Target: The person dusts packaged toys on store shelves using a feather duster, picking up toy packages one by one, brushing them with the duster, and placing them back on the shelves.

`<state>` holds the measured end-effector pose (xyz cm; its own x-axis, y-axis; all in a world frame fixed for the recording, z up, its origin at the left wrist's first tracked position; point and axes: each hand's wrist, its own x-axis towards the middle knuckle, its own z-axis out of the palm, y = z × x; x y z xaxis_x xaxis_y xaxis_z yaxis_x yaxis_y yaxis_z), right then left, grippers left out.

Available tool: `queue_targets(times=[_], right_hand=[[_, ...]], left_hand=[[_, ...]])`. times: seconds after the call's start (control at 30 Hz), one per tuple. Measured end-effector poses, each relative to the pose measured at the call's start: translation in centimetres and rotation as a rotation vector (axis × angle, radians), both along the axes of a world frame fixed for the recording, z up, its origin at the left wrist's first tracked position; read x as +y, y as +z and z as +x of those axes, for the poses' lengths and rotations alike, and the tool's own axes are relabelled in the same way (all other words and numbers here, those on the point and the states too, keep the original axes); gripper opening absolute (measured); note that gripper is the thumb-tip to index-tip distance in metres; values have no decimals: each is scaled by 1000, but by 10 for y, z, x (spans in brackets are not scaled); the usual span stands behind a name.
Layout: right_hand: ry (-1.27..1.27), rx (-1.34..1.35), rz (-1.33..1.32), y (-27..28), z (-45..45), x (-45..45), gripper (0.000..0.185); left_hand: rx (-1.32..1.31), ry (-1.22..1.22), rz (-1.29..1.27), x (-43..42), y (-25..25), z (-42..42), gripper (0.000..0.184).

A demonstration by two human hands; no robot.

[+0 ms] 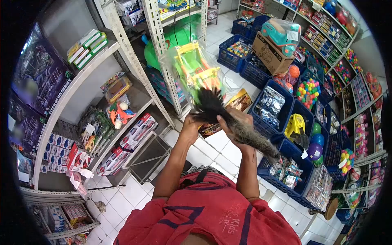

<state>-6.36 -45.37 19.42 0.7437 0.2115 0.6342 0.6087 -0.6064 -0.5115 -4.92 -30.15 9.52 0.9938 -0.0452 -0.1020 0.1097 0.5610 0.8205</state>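
A feather duster (258,139), grey along its length with black feathers at its far end, is gripped in my right hand (241,119). Its black tips brush against a toy in a clear plastic bag (199,67), coloured yellow, orange and green. My left hand (191,128) is closed at the lower edge of that bag, its fingertips partly hidden behind the black feathers. Beyond the duster, printed packaging in yellow and brown (239,101) shows below the bag.
Metal shelves (134,104) with boxed and bagged toys stand on my left. Blue crates (261,127) of packaged toys and balls line the right side of the tiled floor (214,157). A cardboard box (271,53) rests on crates. More loaded shelves (326,34) curve behind them.
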Motion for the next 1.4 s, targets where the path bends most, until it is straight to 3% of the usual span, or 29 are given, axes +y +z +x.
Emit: queue_targets(times=[0.13, 0.23, 0.27, 0.37, 0.4, 0.5, 0.53, 0.63, 0.67, 0.77, 0.83, 0.9, 0.97, 1.0, 1.03, 1.07, 1.13, 1.2, 1.3, 1.4], right_hand=[[-176, 3, 114, -1, 2, 7, 13], [-200, -103, 30, -2, 4, 15, 13], [-176, -78, -144, -3, 2, 18, 11], [-12, -69, -186, -36, 11, 22, 29], [-21, -177, -156, -43, 17, 23, 34], [-163, -177, 92, -17, 11, 27, 37], [-162, -257, 88, -14, 16, 27, 16], [14, -130, -165, -28, 20, 23, 15], [12, -93, -127, -18, 13, 24, 10], [-95, -22, 218, -1, 10, 17, 20], [-49, 137, 610, 14, 14, 8, 26], [-5, 135, 742, 16, 25, -8, 39], [160, 361, 838, 15, 28, -24, 54], [216, 386, 820, 13, 29, -26, 63], [271, 431, 806, 9, 31, -28, 60], [326, 475, 791, 3, 32, -30, 57], [335, 565, 767, -5, 35, -28, 59], [381, 682, 800, -15, 42, -25, 62], [393, 715, 810, -20, 42, -19, 57], [417, 738, 775, -16, 37, -23, 59]], left_hand=[[-2, 27, -69, -3, -8, 4, 28], [-30, 10, 39, -3, -14, 6, 43], [-8, 19, 65, -2, -10, 4, 42], [107, 66, 163, -4, -4, 3, 43], [114, 62, 149, -5, 1, 2, 40], [36, 44, 62, -6, -2, 3, 33], [28, -3, 88, -5, -3, 4, 31], [143, 53, 139, -8, 0, 4, 34], [98, 43, 132, -8, 1, 3, 33], [-37, 20, 106, -6, 3, 1, 30], [-115, -96, 124, 4, -22, 11, 30], [-181, -165, 194, 9, -21, 11, 28], [-173, -122, 202, 13, -13, 7, 31], [-160, -83, 245, 14, -11, 4, 32], [-148, -45, 287, 15, -5, 1, 33], [5, -125, 463, 18, 26, -5, 49], [30, -186, 454, 30, -8, 4, 52], [30, -224, 383, 32, -12, 5, 57], [-183, -258, 321, 41, -45, 12, 68], [-53, -179, 168, 46, -41, 10, 82]])
